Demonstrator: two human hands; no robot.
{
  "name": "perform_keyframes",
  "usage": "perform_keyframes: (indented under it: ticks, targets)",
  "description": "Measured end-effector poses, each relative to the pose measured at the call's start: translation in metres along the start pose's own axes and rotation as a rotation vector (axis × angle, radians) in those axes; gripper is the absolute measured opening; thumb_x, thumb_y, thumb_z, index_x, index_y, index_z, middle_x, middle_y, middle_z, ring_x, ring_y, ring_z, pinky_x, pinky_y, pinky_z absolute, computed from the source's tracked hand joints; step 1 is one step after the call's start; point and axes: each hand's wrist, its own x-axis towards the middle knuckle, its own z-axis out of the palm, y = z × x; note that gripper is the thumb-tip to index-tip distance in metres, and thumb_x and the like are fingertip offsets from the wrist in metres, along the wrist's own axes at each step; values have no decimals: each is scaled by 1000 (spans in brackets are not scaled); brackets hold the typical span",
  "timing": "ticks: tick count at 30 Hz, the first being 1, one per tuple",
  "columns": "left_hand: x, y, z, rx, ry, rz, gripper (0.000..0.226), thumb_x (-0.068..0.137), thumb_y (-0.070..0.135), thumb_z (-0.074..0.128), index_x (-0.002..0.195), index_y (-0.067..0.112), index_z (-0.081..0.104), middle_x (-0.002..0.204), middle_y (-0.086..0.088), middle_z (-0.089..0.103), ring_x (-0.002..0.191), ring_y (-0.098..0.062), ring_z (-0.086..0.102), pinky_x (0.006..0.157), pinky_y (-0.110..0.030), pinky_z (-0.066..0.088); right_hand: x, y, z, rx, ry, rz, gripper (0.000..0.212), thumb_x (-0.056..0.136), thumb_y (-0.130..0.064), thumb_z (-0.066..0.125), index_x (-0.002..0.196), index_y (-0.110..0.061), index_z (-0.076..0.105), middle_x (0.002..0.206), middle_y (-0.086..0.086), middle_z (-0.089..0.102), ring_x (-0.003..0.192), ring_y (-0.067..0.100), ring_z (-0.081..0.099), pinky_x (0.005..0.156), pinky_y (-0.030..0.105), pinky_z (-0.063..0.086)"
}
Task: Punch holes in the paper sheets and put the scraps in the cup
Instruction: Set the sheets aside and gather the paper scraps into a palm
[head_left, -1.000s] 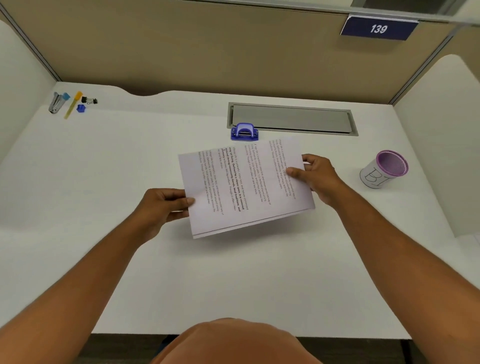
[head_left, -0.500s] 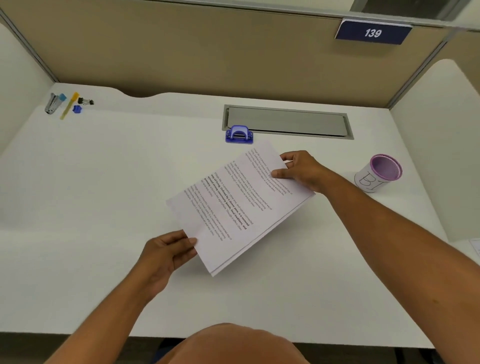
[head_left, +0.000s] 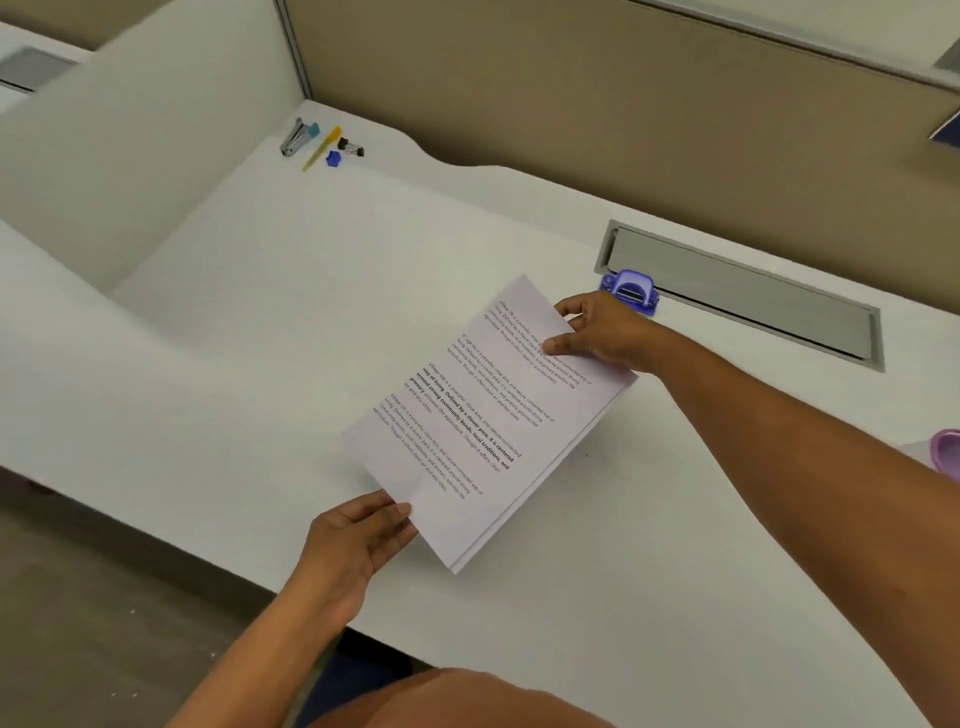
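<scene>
Flat printed paper sheets (head_left: 483, 415) pinched between left hand (head_left: 358, 540), right hand (head_left: 602, 332).

The paper sheets (head_left: 483, 415) are a thin stack of white printed pages, text face up with one bold paragraph in the middle, held up tilted over the desk (head_left: 260, 322) and turned diagonal. The hole punch (head_left: 630, 290) is a small blue-purple one sitting on the desk just past the stack's far corner. The cup (head_left: 948, 454) is purple-rimmed, barely peeking in at the right edge.
</scene>
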Motion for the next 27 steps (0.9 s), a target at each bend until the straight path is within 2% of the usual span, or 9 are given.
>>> perform_keyframes:
  ticks: [4, 6, 8, 10, 18, 20, 23, 27]
  targets:
    - [14, 23, -37, -70, 53, -7, 10, 86, -10, 77, 89, -2, 83, 99, -20, 81, 82, -25, 81, 71, -28, 67, 44, -53, 32, -70, -56, -32, 34, 77, -32, 93, 106, -30, 74, 94, -2, 83, 82, 18, 81, 83, 40, 65]
    - [21, 36, -58, -87, 60, -5, 10, 84, -9, 79, 93, -5, 82, 102, -23, 79, 86, -28, 80, 73, -29, 67, 68, -80, 53, -101, -79, -38, 36, 78, -30, 93, 109, -27, 75, 93, -1, 83, 83, 19, 81, 85, 41, 64]
    - [29, 52, -81, -101, 81, 6, 22, 82, -5, 82, 103, -10, 79, 107, -26, 77, 91, -30, 79, 77, -30, 67, 93, -109, 77, -138, -104, -49, 37, 79, -30, 92, 111, -25, 75, 90, -2, 83, 81, 18, 80, 86, 39, 63]
    - [38, 68, -101, -117, 113, 17, 29, 78, -1, 85, 105, -10, 78, 108, -27, 77, 93, -31, 79, 80, -31, 67, 117, -135, 99, -160, -125, -64, 36, 79, -29, 92, 111, -24, 76, 87, -3, 83, 78, 15, 80, 83, 36, 62]
    - [75, 127, -163, -178, 239, 36, 17, 87, -6, 80, 105, -5, 80, 110, -23, 81, 98, -31, 81, 79, -29, 67, 207, -215, 178, -220, -196, -116, 37, 79, -21, 92, 112, -20, 75, 79, -4, 81, 69, 11, 76, 68, 28, 56]
    - [83, 138, -169, -183, 278, 38, 16, 88, -7, 79, 104, -5, 81, 109, -23, 81, 101, -34, 81, 79, -28, 67, 227, -230, 192, -249, -204, -126, 36, 78, -21, 92, 110, -21, 76, 83, 0, 81, 70, 13, 76, 72, 29, 57]
    - [94, 153, -175, -185, 322, 49, 12, 88, -8, 79, 99, -4, 82, 107, -25, 80, 102, -37, 80, 78, -27, 66, 252, -248, 207, -276, -211, -129, 37, 78, -21, 92, 111, -21, 76, 93, 5, 82, 82, 21, 78, 85, 37, 60]
    - [104, 168, -178, -196, 344, 59, 11, 88, -8, 79, 97, -3, 82, 103, -22, 82, 96, -32, 81, 78, -27, 67, 274, -262, 220, -304, -210, -141, 37, 78, -20, 92, 112, -19, 76, 96, 6, 81, 89, 26, 78, 92, 43, 61]
